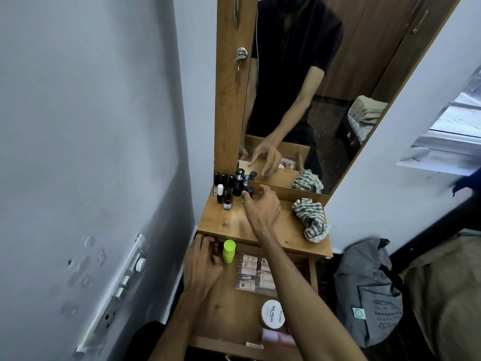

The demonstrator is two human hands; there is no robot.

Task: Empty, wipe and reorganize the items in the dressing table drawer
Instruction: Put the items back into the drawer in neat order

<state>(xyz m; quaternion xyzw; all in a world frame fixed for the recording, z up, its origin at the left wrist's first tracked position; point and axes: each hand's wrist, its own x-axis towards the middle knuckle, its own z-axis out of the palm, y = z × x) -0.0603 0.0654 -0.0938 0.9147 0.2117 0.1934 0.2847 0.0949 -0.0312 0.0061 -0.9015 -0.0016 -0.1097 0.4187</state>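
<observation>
The drawer (311,269) of the dressing table is being emptied, and its contents are being lined up on the tabletop (260,225) against the mirror (312,100). The right hand (260,207) is being held over the back left of the tabletop, its fingers curled loosely around a small dark-capped bottle (250,192) at the edge of the cluster of little bottles (229,188); whether the bottle is being gripped or only touched cannot be told. The left hand (205,259) is being closed around a small dark red bottle (216,247) at the drawer's back left corner, just beside a lime-green container (229,251).

Other items are lying in the drawer: a sheet of pale sachets (256,274) in the middle and a round white nail polish remover tub (272,314) near the front. A checked cloth (312,220) is lying crumpled on the right of the tabletop, apart from the bottles.

The little bottles are judged to be light, rigid and probably glass, so breakable, with smooth sides that may slip; each is best taken around its body rather than by the cap. Being narrow, they are likely to topple when crowded. The sachets are expected to be soft and floppy, best lifted together from below. The cloth is soft and can be gathered anywhere.
</observation>
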